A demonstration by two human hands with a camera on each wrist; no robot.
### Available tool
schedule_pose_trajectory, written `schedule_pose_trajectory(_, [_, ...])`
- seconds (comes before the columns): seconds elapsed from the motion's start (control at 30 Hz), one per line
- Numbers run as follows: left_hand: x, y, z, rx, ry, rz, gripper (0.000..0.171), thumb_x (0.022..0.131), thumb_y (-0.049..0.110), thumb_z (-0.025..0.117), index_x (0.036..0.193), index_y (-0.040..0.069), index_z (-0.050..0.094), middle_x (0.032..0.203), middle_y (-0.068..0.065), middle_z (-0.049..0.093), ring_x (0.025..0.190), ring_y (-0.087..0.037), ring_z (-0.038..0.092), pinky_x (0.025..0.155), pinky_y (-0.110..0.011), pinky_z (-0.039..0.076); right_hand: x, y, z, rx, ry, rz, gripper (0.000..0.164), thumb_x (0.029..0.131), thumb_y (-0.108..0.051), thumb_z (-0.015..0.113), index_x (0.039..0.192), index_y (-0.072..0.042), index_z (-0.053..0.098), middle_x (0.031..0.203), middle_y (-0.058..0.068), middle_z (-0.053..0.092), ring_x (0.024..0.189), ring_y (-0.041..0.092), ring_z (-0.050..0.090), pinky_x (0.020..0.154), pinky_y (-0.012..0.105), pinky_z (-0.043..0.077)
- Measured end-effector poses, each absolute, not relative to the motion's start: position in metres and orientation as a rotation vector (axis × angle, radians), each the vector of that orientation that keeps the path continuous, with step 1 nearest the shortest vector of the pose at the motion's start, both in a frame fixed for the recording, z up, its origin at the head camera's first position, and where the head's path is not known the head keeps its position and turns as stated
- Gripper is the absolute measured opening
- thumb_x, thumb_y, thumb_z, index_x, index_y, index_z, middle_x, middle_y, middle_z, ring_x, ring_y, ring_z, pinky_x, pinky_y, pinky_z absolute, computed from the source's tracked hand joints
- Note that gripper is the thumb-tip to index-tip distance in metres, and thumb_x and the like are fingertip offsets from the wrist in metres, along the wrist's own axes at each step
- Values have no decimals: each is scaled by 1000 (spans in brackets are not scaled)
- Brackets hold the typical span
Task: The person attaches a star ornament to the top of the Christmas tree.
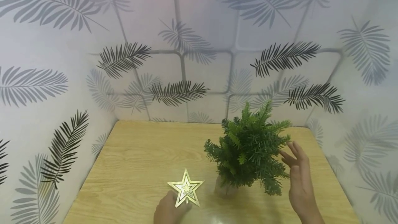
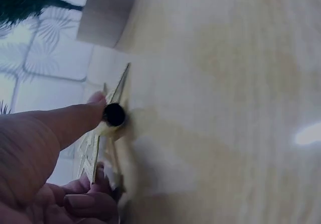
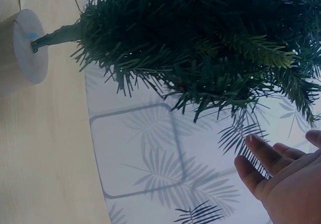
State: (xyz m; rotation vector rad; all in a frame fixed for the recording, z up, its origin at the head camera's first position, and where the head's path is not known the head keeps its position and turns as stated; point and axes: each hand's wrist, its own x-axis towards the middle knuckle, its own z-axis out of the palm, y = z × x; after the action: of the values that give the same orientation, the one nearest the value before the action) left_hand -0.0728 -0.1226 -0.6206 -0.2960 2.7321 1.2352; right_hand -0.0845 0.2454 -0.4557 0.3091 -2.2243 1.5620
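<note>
My left hand point(image 1: 168, 208) holds a gold star tree topper point(image 1: 186, 187) low over the table. In the left wrist view the thumb presses by the dark open end of the topper's tube point(image 2: 114, 114), and the other fingers curl beneath the star. Right of it stands a small artificial Christmas tree point(image 1: 248, 148) with bushy green branches, upright on a pale round base point(image 3: 31, 48). My right hand point(image 1: 300, 182) is raised beside the tree's right side, fingers loosely spread and holding nothing. Its fingertips point(image 3: 252, 141) are near the branch tips.
The wood-grain table point(image 1: 140, 155) carries the tree right of its middle. Behind it and at both sides rise pale walls point(image 1: 205, 72) with a grey and black leaf pattern, close to the table's edges.
</note>
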Motion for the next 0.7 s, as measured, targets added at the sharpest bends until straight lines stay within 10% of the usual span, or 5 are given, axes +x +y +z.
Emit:
schedule_pose_trajectory(0.37, [-74,-136,-610,-118,2542,1448,33,95,23,75,70,8,59,59,5,52,53,-10,53,50,-21,50,-84,242,-442,373,-2260,1483,56,112,-2,18,166,-15,12,166,8,25,137,7,45,99,19,37])
schedule_pose_trajectory(0.7, [-74,-146,-607,-12,2412,1589,26,96,30,75,95,4,77,95,-6,76,87,-22,68,76,-48,60,-87,235,-436,419,-2187,1496,56,109,5,28,164,-7,21,156,1,42,135,5,45,98,13,39])
